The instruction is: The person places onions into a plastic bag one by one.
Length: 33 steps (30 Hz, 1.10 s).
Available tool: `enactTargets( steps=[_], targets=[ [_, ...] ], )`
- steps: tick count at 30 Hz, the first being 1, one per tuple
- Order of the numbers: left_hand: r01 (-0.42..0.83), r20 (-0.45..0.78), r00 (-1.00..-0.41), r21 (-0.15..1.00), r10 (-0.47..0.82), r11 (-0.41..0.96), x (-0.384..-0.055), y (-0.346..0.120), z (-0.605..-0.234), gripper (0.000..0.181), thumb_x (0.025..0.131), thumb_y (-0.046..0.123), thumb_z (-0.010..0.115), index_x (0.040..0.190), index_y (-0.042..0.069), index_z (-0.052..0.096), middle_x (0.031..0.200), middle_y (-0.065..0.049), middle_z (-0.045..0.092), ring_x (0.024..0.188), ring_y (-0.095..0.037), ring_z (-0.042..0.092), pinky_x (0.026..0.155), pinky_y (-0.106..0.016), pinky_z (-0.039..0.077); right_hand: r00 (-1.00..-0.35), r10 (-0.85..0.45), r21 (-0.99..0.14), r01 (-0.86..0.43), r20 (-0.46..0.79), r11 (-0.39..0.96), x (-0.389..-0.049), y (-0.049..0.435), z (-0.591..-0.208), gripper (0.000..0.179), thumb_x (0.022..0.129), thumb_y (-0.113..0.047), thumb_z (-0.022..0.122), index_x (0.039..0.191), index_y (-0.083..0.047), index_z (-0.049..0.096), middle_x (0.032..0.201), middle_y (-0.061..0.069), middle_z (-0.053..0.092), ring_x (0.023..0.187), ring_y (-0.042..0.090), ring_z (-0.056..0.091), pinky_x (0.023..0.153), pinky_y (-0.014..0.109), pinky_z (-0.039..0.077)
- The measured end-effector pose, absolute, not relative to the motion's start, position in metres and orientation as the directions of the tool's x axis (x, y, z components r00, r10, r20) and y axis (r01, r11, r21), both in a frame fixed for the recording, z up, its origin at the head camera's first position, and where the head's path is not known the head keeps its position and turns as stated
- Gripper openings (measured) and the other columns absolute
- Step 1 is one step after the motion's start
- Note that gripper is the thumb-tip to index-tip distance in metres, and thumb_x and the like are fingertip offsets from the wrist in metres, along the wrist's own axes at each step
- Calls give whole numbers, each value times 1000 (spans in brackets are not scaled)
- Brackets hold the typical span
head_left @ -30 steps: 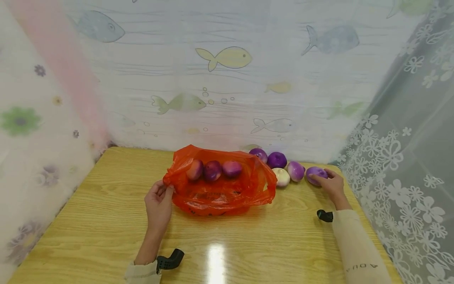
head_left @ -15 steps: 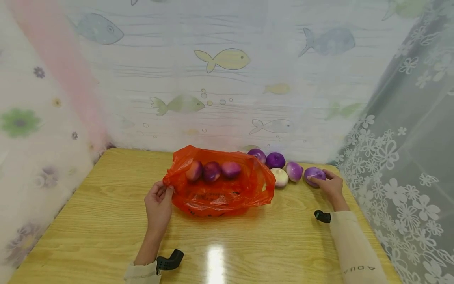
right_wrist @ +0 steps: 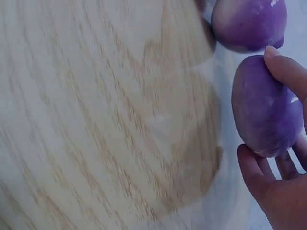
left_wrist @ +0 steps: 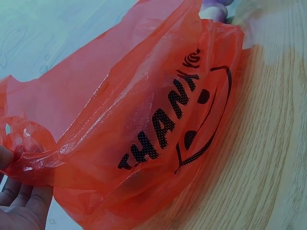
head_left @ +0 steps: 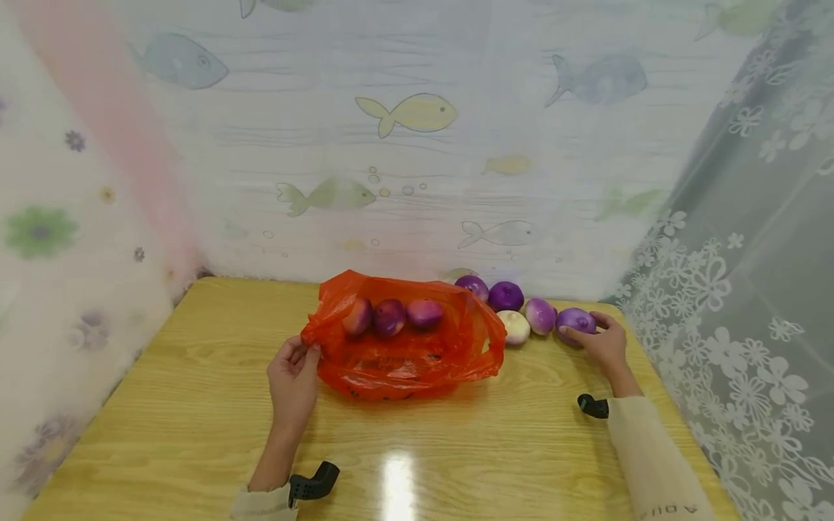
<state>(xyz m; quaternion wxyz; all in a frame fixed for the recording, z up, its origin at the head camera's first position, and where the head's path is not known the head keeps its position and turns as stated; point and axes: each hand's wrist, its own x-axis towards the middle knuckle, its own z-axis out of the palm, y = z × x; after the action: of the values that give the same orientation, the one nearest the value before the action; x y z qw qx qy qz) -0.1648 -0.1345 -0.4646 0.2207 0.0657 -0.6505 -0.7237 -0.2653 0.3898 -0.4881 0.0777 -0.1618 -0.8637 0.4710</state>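
Observation:
At the left end of an orange-red plastic bag point(head_left: 391, 369), my left hand point(head_left: 292, 383) pinches the gathered handle between thumb and fingers. The bag's mouth gapes, with three purple-red onions point(head_left: 389, 318) inside along the back. Black THANK YOU lettering and a smile mark show on its side in the left wrist view. My right hand point(head_left: 604, 346) grips a purple onion point(right_wrist: 266, 108) at the right of the table, thumb on one end and fingers round the other. Close beside it lies another purple onion point(right_wrist: 249, 24).
Two darker purple onions point(head_left: 505, 296) and a cream-white onion point(head_left: 514, 328) lie right of the bag. The wooden table point(head_left: 163, 405) meets a fish-patterned curtain point(head_left: 417, 181) at the back and a lacy flowered curtain point(head_left: 743, 325) at the right.
My right hand has shifted slightly left with the purple onion, which now sits closer to its neighbour. The left hand keeps its pinch on the bag, and the head view has tilted up a little.

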Motion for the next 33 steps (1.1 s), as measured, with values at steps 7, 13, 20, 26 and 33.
enactTargets(
  steps=[7,13,20,26,33],
  targets=[
    [230,192,-894,972,-406,-48,-163,-134,-465,18,100,-2,57,115,-12,61,101,7,69,93,-3,68,84,-13,55,-897,438,-896,145,59,419,-256,375,-479,85,84,-31,85,152,-6,42,149,14,42,116,21,51,75,10,45],
    [242,215,-883,970,-417,-14,-163,-135,-468,19,100,-3,57,115,-13,62,98,10,69,89,-2,67,81,-12,55,-867,486,-949,56,109,311,-247,358,-459,86,84,-25,84,155,-10,39,152,14,40,123,23,49,75,10,46],
    [258,229,-881,966,-414,-14,-165,-136,-468,19,100,-2,57,115,-13,61,97,9,69,90,-2,68,81,-12,55,-859,483,-975,-70,167,213,-237,338,-431,80,80,-10,87,149,-12,48,133,-1,50,112,11,57,75,9,52],
    [259,222,-884,965,-411,-35,-164,-136,-468,18,100,-4,56,115,-14,60,96,11,69,90,-2,68,81,-13,55,-890,427,-973,-69,160,221,-226,323,-412,75,80,-11,88,145,-12,52,122,-9,52,104,3,59,75,11,53],
    [263,216,-886,963,-411,-60,-164,-135,-467,18,100,-4,56,115,-15,59,96,11,69,89,-3,67,81,-13,55,-924,327,-962,-118,197,245,-213,306,-399,73,83,-9,84,147,-7,50,121,-7,51,103,3,61,76,11,54]
  ],
)
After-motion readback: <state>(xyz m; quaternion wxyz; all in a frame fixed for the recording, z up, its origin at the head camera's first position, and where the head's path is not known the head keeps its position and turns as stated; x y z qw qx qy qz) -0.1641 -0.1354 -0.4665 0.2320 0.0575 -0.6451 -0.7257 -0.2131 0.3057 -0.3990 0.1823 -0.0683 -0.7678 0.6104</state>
